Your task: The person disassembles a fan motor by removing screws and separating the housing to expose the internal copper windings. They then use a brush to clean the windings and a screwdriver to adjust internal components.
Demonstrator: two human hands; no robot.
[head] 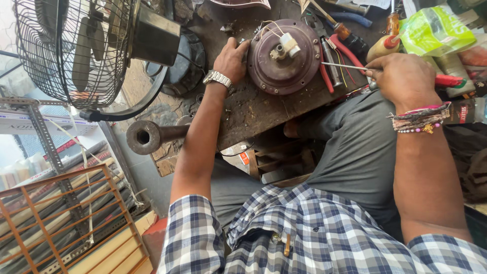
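A round, rusty-brown fan motor housing (284, 63) with a white part and thin wires on its hub lies on a worn wooden workbench (253, 109). My left hand (231, 59), with a metal watch at the wrist, rests against the housing's left edge. My right hand (402, 77), with thread bracelets at the wrist, grips a red-handled screwdriver (350, 67) whose thin shaft points left toward the housing's right rim.
A caged pedestal fan (76, 48) stands at the upper left over a black round base (185, 61). A thick metal pipe (149, 136) sticks out below the bench. Pliers with red handles (337, 53), more tools and a green bag (431, 30) crowd the bench's right side.
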